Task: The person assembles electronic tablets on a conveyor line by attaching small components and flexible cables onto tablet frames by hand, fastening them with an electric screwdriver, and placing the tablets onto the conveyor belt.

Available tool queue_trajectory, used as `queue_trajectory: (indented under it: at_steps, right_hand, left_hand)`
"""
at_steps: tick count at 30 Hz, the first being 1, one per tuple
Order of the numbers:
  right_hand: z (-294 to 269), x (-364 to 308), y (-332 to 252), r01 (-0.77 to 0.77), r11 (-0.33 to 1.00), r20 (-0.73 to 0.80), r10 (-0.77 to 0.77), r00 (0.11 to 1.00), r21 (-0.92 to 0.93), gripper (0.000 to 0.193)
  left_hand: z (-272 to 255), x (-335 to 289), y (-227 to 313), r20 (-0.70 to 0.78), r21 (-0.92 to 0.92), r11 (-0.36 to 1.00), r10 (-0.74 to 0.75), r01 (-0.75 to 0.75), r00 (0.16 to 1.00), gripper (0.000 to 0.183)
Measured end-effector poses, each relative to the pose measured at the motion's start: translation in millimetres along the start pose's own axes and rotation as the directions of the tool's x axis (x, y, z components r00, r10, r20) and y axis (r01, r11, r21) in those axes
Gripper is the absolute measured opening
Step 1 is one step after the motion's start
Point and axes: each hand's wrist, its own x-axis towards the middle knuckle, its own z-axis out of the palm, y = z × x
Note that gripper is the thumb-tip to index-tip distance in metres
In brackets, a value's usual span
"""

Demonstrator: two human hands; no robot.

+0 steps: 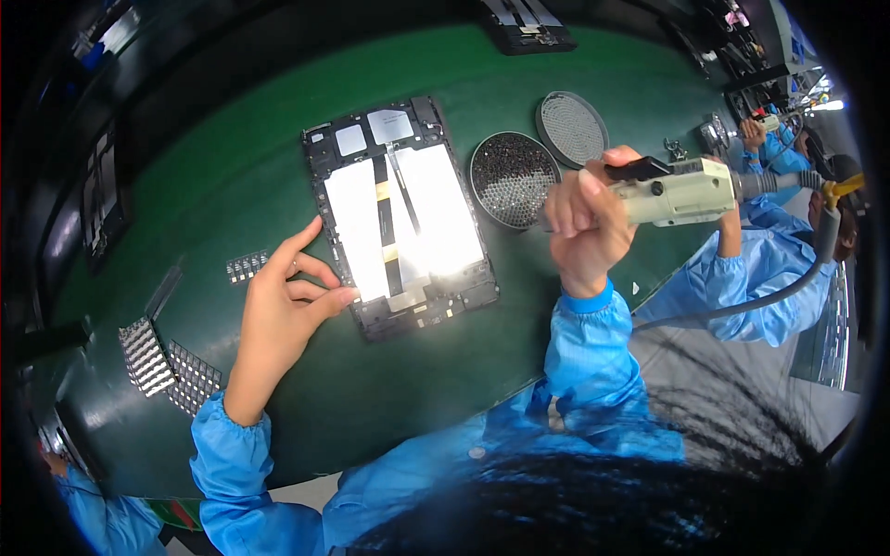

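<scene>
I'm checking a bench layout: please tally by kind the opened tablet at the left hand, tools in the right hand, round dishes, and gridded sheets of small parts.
Opened tablet at the left hand: 1
Electric screwdriver in the right hand: 1
Round dishes: 2
Gridded sheets: 3
Total: 7

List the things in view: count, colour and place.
Table: one, green, under the work.
Opened tablet: one, black and silver, table centre.
Dish of dark bits: one, grey, right of tablet.
Other dish: one, grey, beyond it.
Power driver: one, cream, gripped at right.
Cable: one, grey, right of driver.
Part sheets: three, silver and black, left.
Other devices: at least two, dark, top and left.
Co-workers: at least two, blue clothing, right and lower left.
Left hand: one, blue sleeve, touching tablet edge.
Right hand: one, blue sleeve, holding driver.
</scene>
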Motion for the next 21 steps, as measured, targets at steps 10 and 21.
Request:
queue_trajectory:
  at_steps: [10,21]
  right_hand:
    - [-10.6,4.9,13.4,-0.044,0.992,0.016,0.047,0.999,-0.118,0.027]
    - [-10.6,2.3,17.3,-0.025,0.964,0.025,0.033,0.999,-0.263,0.025]
  left_hand:
    - [5.1,2.0,10.0,-0.015,-0.010,0.998,-0.057,0.057,0.998,0.078]
    - [3.0,-0.9,2.1,0.006,-0.071,0.997,-0.031,0.032,0.999,0.078]
